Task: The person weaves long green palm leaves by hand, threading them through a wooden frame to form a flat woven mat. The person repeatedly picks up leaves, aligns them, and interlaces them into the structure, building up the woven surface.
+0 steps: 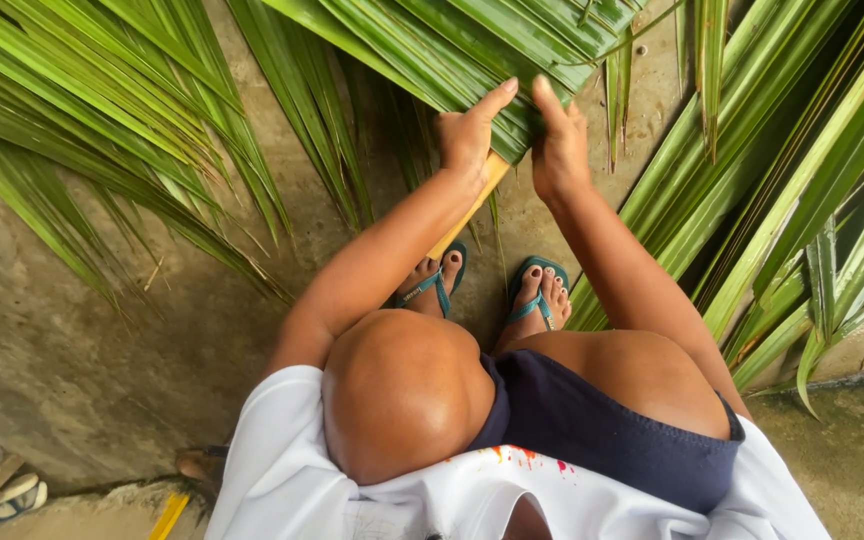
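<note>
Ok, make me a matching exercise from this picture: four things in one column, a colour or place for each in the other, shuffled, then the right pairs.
Things:
1. palm frond
2. flip-flops
3. shorts
4. frond stalk

Colours or places:
A. navy, across the lap
B. green, under both hands
C. pale tan, running down from the left hand toward the feet
D. teal, on the feet

Pairs: 1-B, 2-D, 3-A, 4-C. The right hand rests on the leaves beside the left.

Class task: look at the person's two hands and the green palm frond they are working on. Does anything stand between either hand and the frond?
Nothing visible does. The left hand and right hand both rest directly on the green palm frond's leaflets, above its pale yellowish stem.
</note>
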